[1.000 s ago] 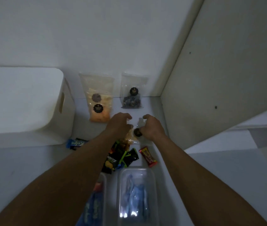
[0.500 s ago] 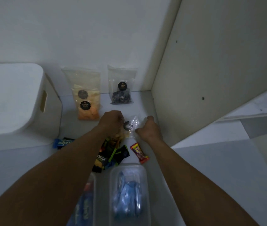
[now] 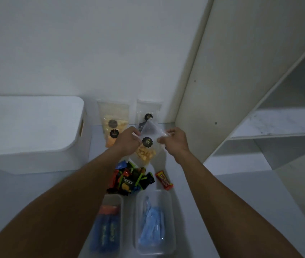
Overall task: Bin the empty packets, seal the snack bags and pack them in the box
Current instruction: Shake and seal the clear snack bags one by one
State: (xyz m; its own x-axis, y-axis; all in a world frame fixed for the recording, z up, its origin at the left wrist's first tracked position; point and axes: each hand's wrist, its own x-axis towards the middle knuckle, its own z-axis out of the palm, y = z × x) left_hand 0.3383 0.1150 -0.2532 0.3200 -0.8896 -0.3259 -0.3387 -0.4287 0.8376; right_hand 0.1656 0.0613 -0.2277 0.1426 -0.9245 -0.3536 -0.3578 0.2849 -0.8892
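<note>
A clear snack bag with orange pieces and a round black sticker hangs between my hands, above the table. My left hand pinches its top left edge, and my right hand pinches the top right. Against the back wall lean two more clear bags: one with orange snacks and one with dark snacks, partly hidden behind the held bag. A pile of small wrapped packets lies below the bag, with a red packet to its right.
A large white box with a side handle stands at the left. Two clear plastic containers with blue contents sit at the near edge. A beige cabinet panel rises on the right, shelves beyond it.
Both hands have lifted the small snack bag off the table and spread apart along its top edge; before, they were close together low over it.
</note>
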